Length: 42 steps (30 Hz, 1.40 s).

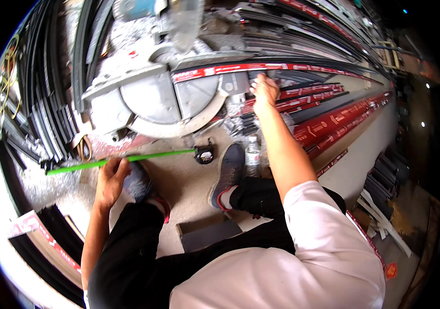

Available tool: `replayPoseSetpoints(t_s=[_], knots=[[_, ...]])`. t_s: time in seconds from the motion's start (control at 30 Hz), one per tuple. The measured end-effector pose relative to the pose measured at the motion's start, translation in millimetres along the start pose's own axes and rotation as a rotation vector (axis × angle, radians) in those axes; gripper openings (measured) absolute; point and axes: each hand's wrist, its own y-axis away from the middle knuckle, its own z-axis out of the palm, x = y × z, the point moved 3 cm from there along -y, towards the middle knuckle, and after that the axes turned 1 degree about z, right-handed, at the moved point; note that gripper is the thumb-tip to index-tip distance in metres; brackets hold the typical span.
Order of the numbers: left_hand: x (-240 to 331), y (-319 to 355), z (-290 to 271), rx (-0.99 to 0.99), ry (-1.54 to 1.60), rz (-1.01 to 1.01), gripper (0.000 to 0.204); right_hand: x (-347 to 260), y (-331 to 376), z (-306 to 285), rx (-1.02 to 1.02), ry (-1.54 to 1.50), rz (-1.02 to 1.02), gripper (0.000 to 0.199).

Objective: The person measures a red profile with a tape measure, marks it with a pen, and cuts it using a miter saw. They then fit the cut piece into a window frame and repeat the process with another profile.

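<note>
Green tape [158,155] | left hand [111,180] — curled at it | right hand [265,91] — outstretched

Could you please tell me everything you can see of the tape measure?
The tape measure has a rounded, plastic-looking case, black with pale markings, and a green blade extended leftward past the left shoe. The left hand's grip appears closed on the blade. The case is beside the right shoe; whether it hangs is unclear.

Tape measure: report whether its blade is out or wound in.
Out: the green blade stretches leftward from the black case, passing the left hand, its far end well away from the case.
</note>
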Motion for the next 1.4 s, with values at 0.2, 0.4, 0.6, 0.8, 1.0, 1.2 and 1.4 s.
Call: replayPoseSetpoints(t_s=[0.2, 0.4, 0.6, 0.8, 1.0, 1.2, 1.4], knots=[[-3, 11, 4, 0.025, -0.038, -0.034, 0.034, 0, -44, 27, 0.066, -0.141, 0.307, 0.027], [-25, 3, 6, -0.022, 0.136, -0.034, 0.033, 8, -54, 19, 0.086, -0.202, 0.414, 0.027], [-6, 1, 2, 0.024, 0.126, -0.012, 0.035, -2, -47, 28, 0.09, -0.203, 0.378, 0.023], [39, -19, 4, 0.024, -0.046, 0.029, 0.039, 2, -6, 2, -0.066, -0.349, 0.394, 0.018], [47, -30, 11, -0.005, 0.357, 0.03, 0.048, -11, 73, 21, -0.201, -0.365, 0.382, 0.014], [32, -34, 20, -0.075, 0.854, 0.007, 0.044, -22, 132, 30, -0.222, -0.341, 0.392, 0.018], [44, -31, 29, -0.24, 0.917, 0.029, 0.036, -27, 141, 16, -0.249, -0.346, 0.399, 0.024]])
